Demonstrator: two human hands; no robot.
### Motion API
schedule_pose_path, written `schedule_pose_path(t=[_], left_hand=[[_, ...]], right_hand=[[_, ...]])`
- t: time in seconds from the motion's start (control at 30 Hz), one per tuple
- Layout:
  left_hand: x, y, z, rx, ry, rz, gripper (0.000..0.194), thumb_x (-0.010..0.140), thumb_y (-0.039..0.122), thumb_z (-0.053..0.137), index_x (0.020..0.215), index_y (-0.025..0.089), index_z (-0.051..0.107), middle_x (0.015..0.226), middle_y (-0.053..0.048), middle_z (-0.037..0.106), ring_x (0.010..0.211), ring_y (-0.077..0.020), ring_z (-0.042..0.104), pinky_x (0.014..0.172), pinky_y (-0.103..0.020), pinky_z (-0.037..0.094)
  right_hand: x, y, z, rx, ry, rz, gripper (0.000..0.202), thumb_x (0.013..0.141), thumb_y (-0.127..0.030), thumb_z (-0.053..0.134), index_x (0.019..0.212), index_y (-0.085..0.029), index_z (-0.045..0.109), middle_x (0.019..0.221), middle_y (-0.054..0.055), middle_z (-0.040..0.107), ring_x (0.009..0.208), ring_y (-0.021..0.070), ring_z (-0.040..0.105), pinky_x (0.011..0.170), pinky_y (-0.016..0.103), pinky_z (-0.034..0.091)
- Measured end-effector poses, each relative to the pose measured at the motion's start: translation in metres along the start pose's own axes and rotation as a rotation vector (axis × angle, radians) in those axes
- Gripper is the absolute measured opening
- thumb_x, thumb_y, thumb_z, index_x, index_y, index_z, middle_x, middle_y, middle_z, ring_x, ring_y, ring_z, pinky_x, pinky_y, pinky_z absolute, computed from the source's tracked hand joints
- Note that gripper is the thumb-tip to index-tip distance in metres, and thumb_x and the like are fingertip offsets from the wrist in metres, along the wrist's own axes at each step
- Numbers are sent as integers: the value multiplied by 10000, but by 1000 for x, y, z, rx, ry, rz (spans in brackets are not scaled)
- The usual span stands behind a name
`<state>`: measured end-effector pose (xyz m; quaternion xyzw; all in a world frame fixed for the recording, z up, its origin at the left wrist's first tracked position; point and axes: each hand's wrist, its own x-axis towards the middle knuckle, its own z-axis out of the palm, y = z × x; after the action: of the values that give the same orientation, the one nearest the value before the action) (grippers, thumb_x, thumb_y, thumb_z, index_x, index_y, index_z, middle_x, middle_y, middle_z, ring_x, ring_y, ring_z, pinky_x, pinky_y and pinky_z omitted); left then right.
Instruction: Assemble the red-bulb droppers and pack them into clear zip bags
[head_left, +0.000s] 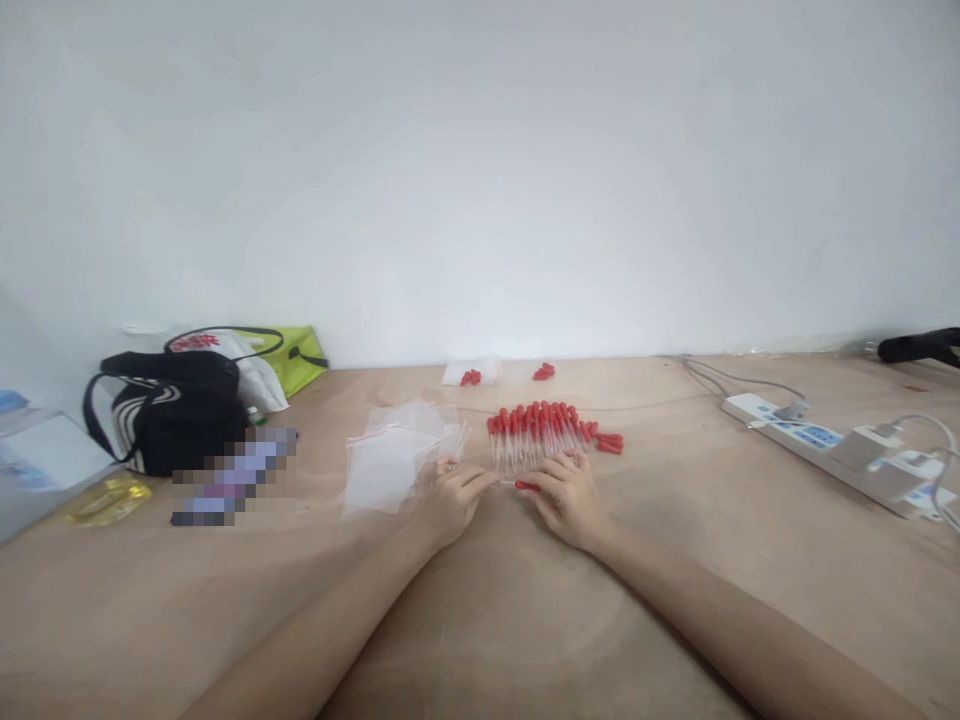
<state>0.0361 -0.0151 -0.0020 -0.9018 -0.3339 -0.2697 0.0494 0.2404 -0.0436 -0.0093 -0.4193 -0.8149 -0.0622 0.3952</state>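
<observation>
- Red cap (527, 486) sits in the pinch of the right hand (574, 500), over the worktop (487, 630) and just in front of the row of red-capped tubes (534, 420)
- The left hand (454, 497) pinches a thin clear tube (506, 483) that points across toward that cap; the two hands are near each other but apart, and whether tube and cap are fully joined is too small to tell
- Slim as it is, the tube could bend or crack, I judge, if the hands push out of line with each other; glass or plastic, I cannot tell
- A cap seated crookedly or only part way could slip off, the likely cause being a slanting push or a loose pinch
- The fingers of the right hand overlap the near ends of the row in this view, so a careless lift or sweep could knock tubes askew or set some rolling
- Loose red caps (610, 442) lie just past the right end of the row; a brush of the knuckles could scatter them
- Clear bags (386, 465) overlap one another beside the left hand; thin and light, they could slide if a finger catches an edge
- The power strip (814, 445) lies well apart on the right, so it seems a small risk unless an elbow swings wide and drags a cord
</observation>
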Motion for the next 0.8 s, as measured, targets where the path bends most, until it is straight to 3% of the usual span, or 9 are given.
schedule_pose_path(t=[0.43, 0.8], left_hand=[[-1, 2, 1, -89, 46, 113, 267, 869, 164, 337, 943, 201, 591, 784, -12, 659, 690, -107, 576, 686, -284, 304], [-3, 6, 0, 39, 32, 195, 306, 859, 138, 305, 964, 190, 587, 737, -23, 646, 639, -118, 547, 647, -286, 306]], right_hand=[[2, 2, 2, 124, -23, -30, 174, 835, -285, 444, 733, -206, 561, 661, -16, 629, 642, 116, 539, 815, 335, 264], [0, 4, 3, 174, -29, -91, 159, 816, -298, 477, 730, -210, 576, 670, -14, 644, 635, 117, 550, 807, 346, 273]])
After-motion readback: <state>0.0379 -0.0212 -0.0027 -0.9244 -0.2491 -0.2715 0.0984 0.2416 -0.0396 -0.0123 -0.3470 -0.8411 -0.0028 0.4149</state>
